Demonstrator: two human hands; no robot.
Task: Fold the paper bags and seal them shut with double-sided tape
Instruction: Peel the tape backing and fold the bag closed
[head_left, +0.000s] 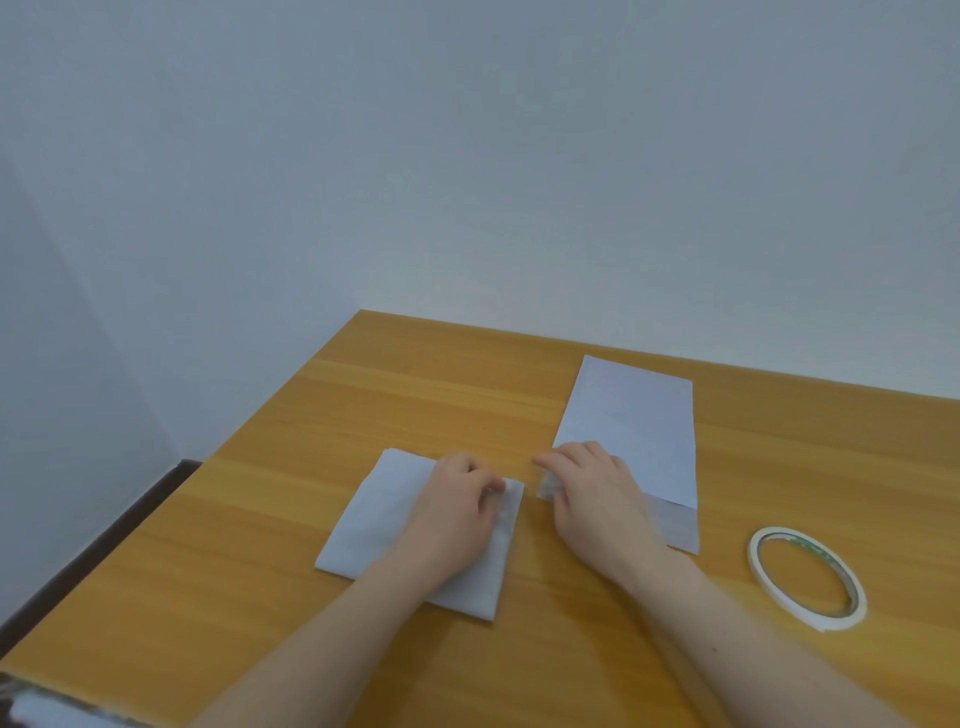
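Note:
A folded white paper bag lies flat on the wooden table at centre left. My left hand rests on its right part, fingers curled and pressing down near its right edge. A longer, unfolded white paper bag lies to the right, reaching toward the wall. My right hand lies on its near left corner, fingers bent over the edge; whether it pinches the paper I cannot tell. A roll of double-sided tape lies flat on the table at the right, apart from both hands.
A white wall stands right behind the table's far edge. The table's left edge runs diagonally, with a dark floor strip beside it. Something white and blurred shows at the bottom left corner.

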